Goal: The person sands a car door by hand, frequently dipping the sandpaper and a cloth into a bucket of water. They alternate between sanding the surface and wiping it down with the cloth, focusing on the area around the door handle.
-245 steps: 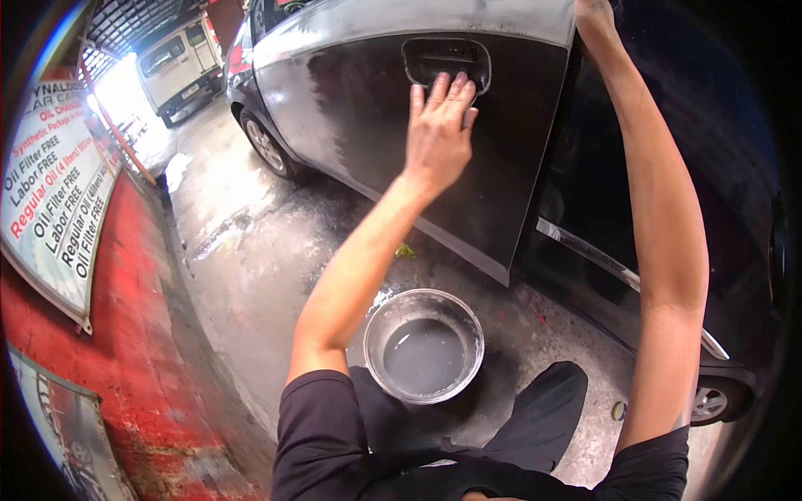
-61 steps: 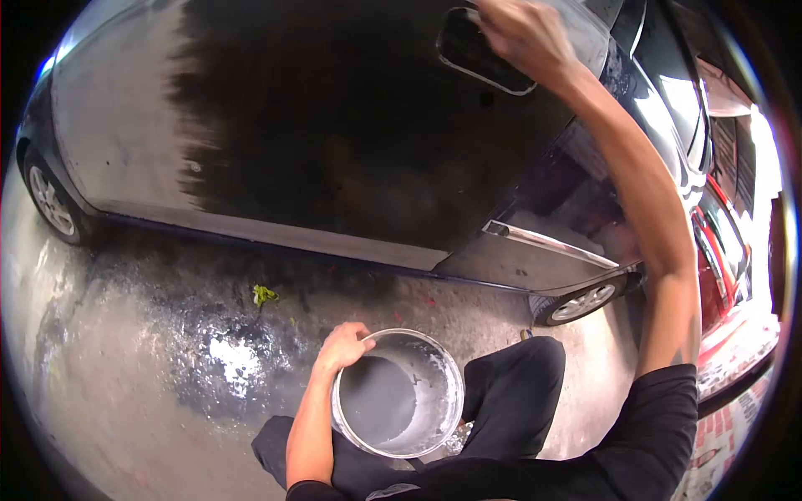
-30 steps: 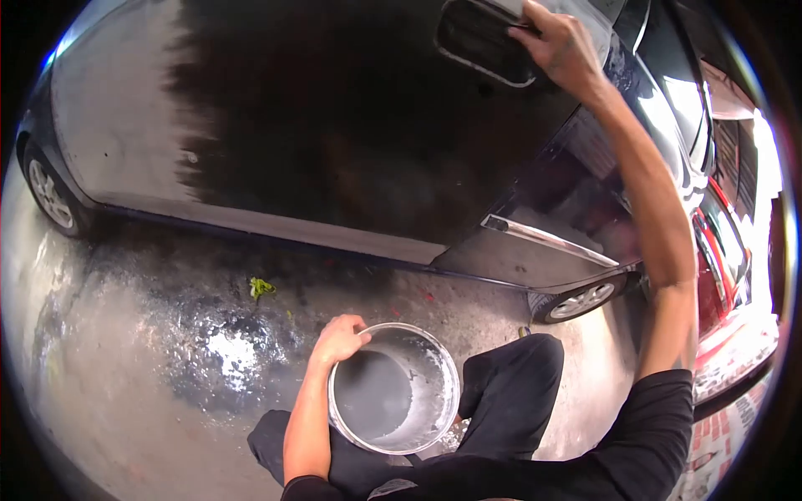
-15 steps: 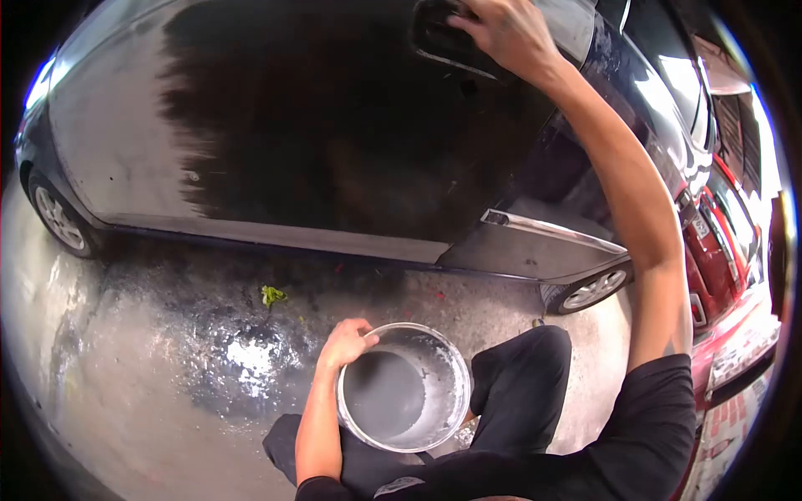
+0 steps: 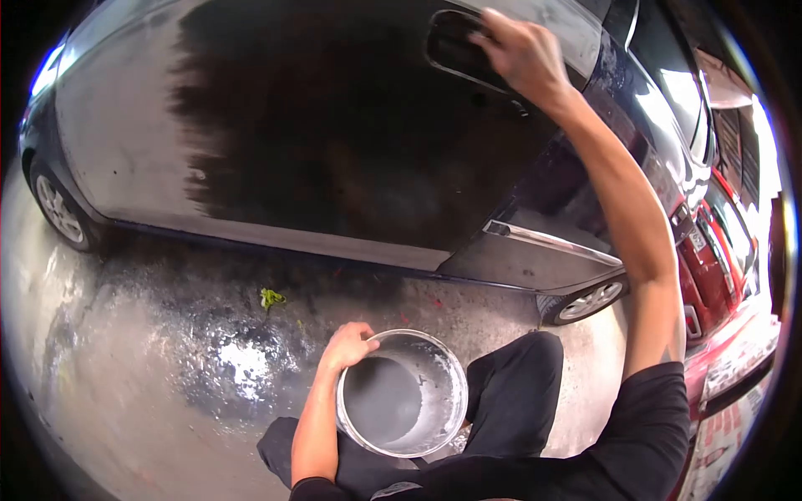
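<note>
A bucket [image 5: 455, 367] of cloudy grey water [image 5: 380, 401] rests tilted at my lap. My left hand [image 5: 347, 346] is closed on its upper left rim, with the thumb toward the inside. High in the view, my right hand [image 5: 530, 63] is at the dark car door [image 5: 334, 125], beside a rounded black outline [image 5: 430, 46] that looks like a door handle recess. Its fingers are curled; whatever lies under them is hidden against the black surface. The door's middle looks wet and dark, while a dull grey area [image 5: 117, 142] with a ragged edge shows at the left.
A light trim strip [image 5: 551, 240] runs along the lower door toward a wheel [image 5: 589, 301]. Another wheel [image 5: 63, 209] is at far left. A yellow-green scrap [image 5: 270, 299] lies on the wet concrete floor [image 5: 167, 359]. A red car [image 5: 710, 259] stands at the right.
My right hand has moved down and slightly right across the door, away from the rounded outline. My left hand stays on the bucket rim. The view has shifted slightly.
</note>
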Demonstrator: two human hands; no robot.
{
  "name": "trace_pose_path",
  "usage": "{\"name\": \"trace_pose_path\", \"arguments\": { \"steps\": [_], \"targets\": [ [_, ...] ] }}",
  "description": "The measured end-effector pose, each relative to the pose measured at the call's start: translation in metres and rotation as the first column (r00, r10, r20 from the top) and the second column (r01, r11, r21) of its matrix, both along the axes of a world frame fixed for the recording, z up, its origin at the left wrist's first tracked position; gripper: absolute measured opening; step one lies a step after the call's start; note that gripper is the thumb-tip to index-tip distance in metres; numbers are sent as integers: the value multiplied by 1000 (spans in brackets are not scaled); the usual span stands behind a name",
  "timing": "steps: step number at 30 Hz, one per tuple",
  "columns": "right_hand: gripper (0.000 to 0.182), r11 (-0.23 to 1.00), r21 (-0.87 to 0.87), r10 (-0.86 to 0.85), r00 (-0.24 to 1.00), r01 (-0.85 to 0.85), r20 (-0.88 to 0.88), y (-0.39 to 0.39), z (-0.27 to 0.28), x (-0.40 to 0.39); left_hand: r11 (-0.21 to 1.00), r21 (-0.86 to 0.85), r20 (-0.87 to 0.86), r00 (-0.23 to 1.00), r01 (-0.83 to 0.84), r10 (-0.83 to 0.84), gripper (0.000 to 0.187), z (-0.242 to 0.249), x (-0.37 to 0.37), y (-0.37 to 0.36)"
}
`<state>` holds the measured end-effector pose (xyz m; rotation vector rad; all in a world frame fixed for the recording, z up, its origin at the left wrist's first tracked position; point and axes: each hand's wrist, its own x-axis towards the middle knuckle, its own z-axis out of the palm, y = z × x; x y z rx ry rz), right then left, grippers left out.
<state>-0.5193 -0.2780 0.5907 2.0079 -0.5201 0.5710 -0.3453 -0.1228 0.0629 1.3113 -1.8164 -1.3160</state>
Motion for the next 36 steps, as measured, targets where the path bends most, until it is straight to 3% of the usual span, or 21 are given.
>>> {"name": "trace_pose_path", "arguments": {
  "steps": [2,4,5,6,8,10,14,18,20,22,26,28,29,30,32,34,36],
  "targets": [
    [24,997,-59,-42,999,41,-16,6,3,12,999,37,22,1000,15,-16,38,2,2,0],
    [27,993,105,-44,999,46,-22,27,10,4,1000,28,-9,1000,3,-3,38,6,3,2],
    [26,977,83,-195,980,198,-46,31,11,-8,1000,25,-9,1000,6,-6,38,9,3,0],
    [25,980,41,-192,981,194,-41,34,12,-19,999,52,-9,1000,12,-12,37,10,3,4],
    [23,986,133,-112,993,104,49,26,7,-20,998,63,-24,1000,-12,13,37,11,2,1],
    [22,1000,11,10,1000,-10,22,15,-1,8,1000,25,-7,1000,-5,6,35,8,0,1],
    [21,989,86,-127,992,124,21,27,6,-5,1000,11,-44,999,-12,13,35,2,-1,0],
    [26,995,40,-90,995,89,34,2,5,-30,1000,12,-23,999,-23,24,34,-4,0,-2],
    [20,999,18,29,999,-29,30,13,-1,25,997,75,-44,999,-16,19,34,-5,-2,-2],
    [18,999,31,-16,999,17,-31,6,6,39,996,88,-31,999,-11,14,34,-3,2,2],
    [21,991,-38,-135,975,130,-177,15,-3,-23,997,77,-60,998,-31,36,34,0,-1,5],
    [26,993,53,-101,991,106,-90,20,-4,-18,999,-29,-30,999,-26,25,33,-1,-1,0],
    [27,989,-16,-148,985,147,-93,12,-6,-12,1000,-20,-5,1000,-22,21,34,0,-1,1],
    [27,998,-13,-61,993,60,-100,1,-5,2,999,-28,5,1000,-17,18,34,5,1,-1],
    [26,999,-38,-38,986,32,-163,2,-1,39,993,119,-35,999,-10,15,34,5,1,1],
    [24,999,-42,26,986,-33,-164,6,0,23,995,96,-33,999,-16,20,34,2,4,3],
    [25,984,-44,-178,979,175,-103,15,-4,-18,997,67,-73,997,-34,39,33,2,-1,2]
  ]
}}
